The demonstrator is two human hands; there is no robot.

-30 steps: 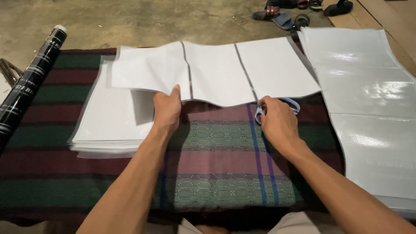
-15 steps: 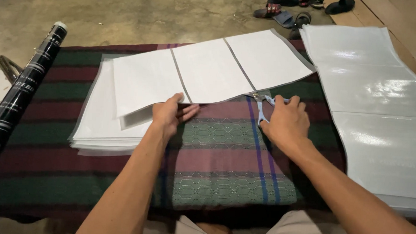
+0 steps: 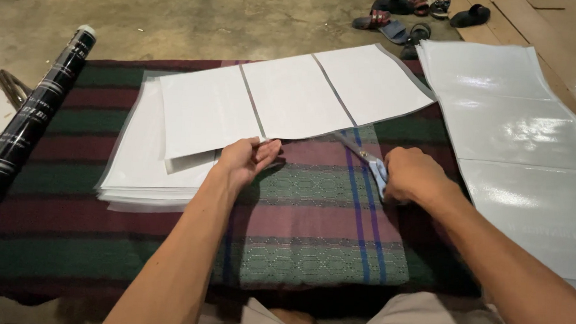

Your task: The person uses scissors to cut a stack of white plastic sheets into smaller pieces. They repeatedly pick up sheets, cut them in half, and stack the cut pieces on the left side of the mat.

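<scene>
A long white sheet (image 3: pixel 291 97) with three panels split by grey lines lies across a striped woven cloth (image 3: pixel 311 234). My left hand (image 3: pixel 246 161) pinches the sheet's near edge at about the middle. My right hand (image 3: pixel 413 177) grips blue-handled scissors (image 3: pixel 366 160), whose blades point up and left to the sheet's near edge under the right grey line. The sheet's left end rests on a stack of white sheets (image 3: pixel 138 175).
A black roll with a white end (image 3: pixel 27 121) lies at the cloth's left edge. Glossy white sheets (image 3: pixel 515 139) lie in a row on the right. Several sandals and shoes (image 3: pixel 417 12) sit on the concrete floor beyond.
The three-panel sheet has settled flatter and shifted left onto the stack. My left hand moved right along its near edge. My right hand brought the scissor blades up to the edge.
</scene>
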